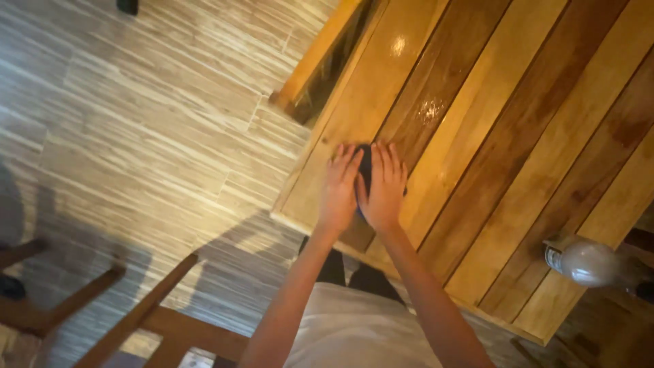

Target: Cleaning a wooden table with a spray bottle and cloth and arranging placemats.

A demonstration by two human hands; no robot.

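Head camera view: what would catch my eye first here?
Two hands, left and right, lie flat side by side over a dark cloth near the edge of a glossy wooden table. A spray bottle stands at the table's right end. Wooden chairs stand on the pale tiled floor at lower left.

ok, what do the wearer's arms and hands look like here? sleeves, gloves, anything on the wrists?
Both arms are bare in view, with no sleeves showing. The left hand and right hand wear no gloves; no rings, watch or bands are visible. A white garment covers the torso.
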